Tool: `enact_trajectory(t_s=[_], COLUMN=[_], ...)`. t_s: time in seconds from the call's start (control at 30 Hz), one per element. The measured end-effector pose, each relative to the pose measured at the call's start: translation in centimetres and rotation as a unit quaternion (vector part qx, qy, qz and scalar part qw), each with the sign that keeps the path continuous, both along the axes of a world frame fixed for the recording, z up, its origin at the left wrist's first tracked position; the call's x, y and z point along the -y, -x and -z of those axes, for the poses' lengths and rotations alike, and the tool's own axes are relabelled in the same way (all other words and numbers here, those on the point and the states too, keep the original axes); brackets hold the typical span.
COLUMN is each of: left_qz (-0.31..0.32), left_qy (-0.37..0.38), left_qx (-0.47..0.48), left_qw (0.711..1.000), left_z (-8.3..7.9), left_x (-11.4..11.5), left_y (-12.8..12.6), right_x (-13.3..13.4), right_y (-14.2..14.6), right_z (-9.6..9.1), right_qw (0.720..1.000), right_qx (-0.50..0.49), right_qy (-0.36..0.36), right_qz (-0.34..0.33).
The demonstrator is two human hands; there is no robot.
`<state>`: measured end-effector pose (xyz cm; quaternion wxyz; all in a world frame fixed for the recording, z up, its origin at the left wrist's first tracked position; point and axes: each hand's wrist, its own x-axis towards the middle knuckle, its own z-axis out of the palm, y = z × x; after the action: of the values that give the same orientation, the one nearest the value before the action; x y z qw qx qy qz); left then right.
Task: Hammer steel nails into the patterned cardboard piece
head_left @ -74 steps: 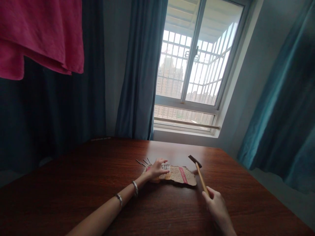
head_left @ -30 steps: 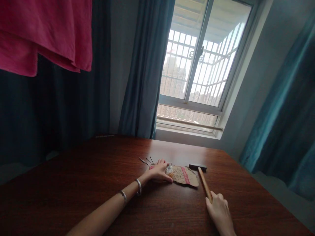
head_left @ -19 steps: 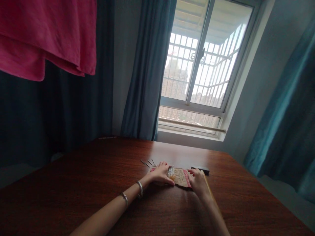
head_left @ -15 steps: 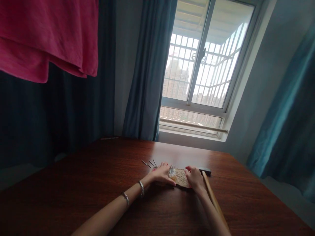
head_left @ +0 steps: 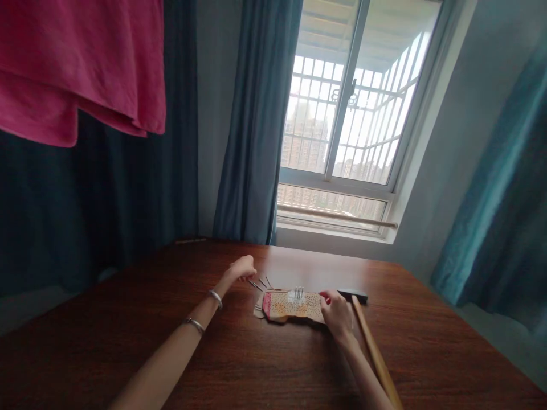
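A flat dotted cardboard-like piece (head_left: 280, 306) with a pink left end and torn-looking edges lies on the table. Several thin metal nails (head_left: 299, 293) stand upright at its middle, in a whitish patch. My right hand (head_left: 337, 314) has curled fingers closed at the piece's right end, partly covering it. Beyond the left end, my left hand (head_left: 243, 269) is closed with its fingertips at the outer end of a loose nail (head_left: 257, 286). A few other nails (head_left: 264, 282) lie beside that one, pointing away from the piece.
A hammer with a black head (head_left: 354, 296) and a long wooden handle (head_left: 376, 356) lies right of my right hand, partly behind my forearm. The brown wooden table (head_left: 213, 347) reaches back to a window and blue curtains (head_left: 252, 142). Pink cloth (head_left: 106, 68) hangs at upper left.
My left hand has left the dotted piece and moved left and away from me to the loose nails, uncovering the pink end. My right hand stays at the right end.
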<state>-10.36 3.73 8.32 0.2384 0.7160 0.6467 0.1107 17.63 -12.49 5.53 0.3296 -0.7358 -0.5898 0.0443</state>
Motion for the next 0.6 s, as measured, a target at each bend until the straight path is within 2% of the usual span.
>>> enact_trajectory(t_s=[0.1, 0.3, 0.6], left_qz=[-0.046, -0.088, -0.059], left_qy=[0.03, 0.051, 0.029], left_qx=[-0.012, 0.002, 0.005], left_qw=[0.998, 0.995, 0.998], left_z=[0.4, 1.4, 0.7], left_x=[0.1, 0.3, 1.0], left_y=[0.8, 0.1, 0.6], right_x=[-0.1, -0.3, -0.4], right_y=[-0.1, -0.5, -0.6], right_z=[0.3, 0.8, 1.2], right_qw=[1.0, 1.0, 1.0], right_qx=[0.01, 0.016, 0.025], right_qy=[0.004, -0.005, -0.004], right_qz=[0.003, 0.004, 0.005])
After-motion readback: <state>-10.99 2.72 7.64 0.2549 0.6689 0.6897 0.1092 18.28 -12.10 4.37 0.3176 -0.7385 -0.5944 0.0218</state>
